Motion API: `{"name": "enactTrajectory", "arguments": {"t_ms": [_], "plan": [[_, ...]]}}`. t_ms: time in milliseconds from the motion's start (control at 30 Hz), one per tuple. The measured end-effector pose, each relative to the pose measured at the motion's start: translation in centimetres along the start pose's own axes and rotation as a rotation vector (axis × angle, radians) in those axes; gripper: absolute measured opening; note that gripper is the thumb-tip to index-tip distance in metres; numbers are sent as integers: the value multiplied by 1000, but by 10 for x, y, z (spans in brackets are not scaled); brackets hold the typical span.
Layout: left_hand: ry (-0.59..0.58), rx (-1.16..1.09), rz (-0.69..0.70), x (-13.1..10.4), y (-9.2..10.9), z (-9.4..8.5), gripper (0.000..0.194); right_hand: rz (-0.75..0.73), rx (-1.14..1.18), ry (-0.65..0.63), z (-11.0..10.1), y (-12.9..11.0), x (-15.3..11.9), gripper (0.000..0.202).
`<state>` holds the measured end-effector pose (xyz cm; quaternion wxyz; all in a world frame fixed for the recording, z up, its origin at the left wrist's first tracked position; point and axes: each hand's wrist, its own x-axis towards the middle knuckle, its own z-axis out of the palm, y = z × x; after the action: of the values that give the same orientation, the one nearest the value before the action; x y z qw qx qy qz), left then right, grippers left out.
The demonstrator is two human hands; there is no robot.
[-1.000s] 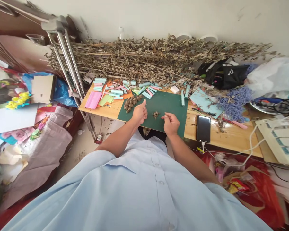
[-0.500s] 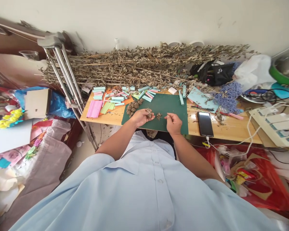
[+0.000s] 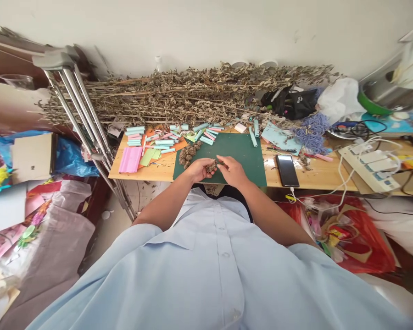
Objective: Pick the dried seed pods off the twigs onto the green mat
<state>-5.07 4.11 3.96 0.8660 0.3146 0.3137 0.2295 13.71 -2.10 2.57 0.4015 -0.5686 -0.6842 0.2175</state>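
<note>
Over the green mat (image 3: 241,151), my left hand (image 3: 200,170) has its fingers curled round a clump of dried leaves (image 3: 211,167). My right hand (image 3: 232,170) meets it from the right, thumb and fingers pinched at the clump's edge on some of the dried leaf. The two hands nearly touch. Just left of them, a group of brown dried leaf balls (image 3: 189,155) lies on the mat's left part.
Dried stalks (image 3: 179,96) lie along the wall. Rolled paper pieces (image 3: 165,142) and a pink sheet (image 3: 130,159) are at left. A phone (image 3: 287,170), purple yarn (image 3: 311,133) and a power strip (image 3: 368,167) are at right. Metal crutches (image 3: 79,103) lean at the left.
My right hand has moved left to the clump in my left hand. The small leaf bit that lay between the hands no longer shows on the mat. The view has turned slightly right.
</note>
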Motion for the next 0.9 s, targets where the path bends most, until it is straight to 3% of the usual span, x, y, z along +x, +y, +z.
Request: {"name": "enactTrajectory", "arguments": {"t_ms": [233, 500, 900], "plan": [[34, 72, -19, 0, -7, 3, 24, -4, -1, 9, 1, -5, -1, 24], [-31, 164, -3, 0, -8, 1, 27, 46, 51, 99, 2, -14, -10, 18], [95, 91, 26, -1, -8, 8, 30, -4, 45, 77, 5, -11, -19, 19]]}}
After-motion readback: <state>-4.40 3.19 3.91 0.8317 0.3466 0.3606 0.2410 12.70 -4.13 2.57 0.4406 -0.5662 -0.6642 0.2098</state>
